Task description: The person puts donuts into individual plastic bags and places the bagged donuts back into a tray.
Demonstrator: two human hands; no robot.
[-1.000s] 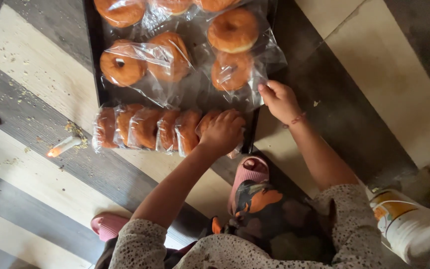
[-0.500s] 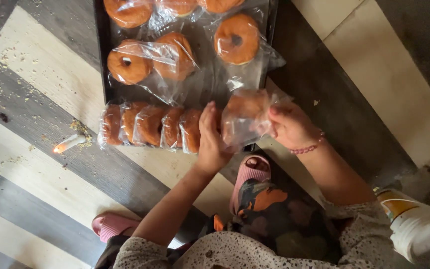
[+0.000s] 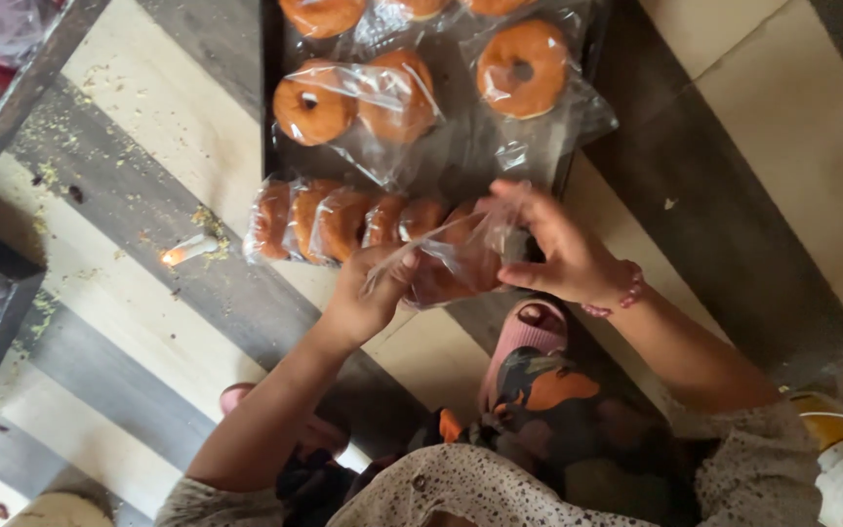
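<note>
Clear plastic doughnut bag was pinched between both hands: left hand curled around its edge, right hand half-open, fingers gripping it beside the dark tray.

Perhaps bakery: tray of bagged doughnuts

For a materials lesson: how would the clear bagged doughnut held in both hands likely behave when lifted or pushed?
The bagged doughnut probably feels light: the left hand and right hand hold it up with only the fingers. Its clear wrap looks thin and floppy, creasing where pinched, and its glossy film may slip. The doughnut inside looks soft, so a hard squeeze could well dent it.
</note>
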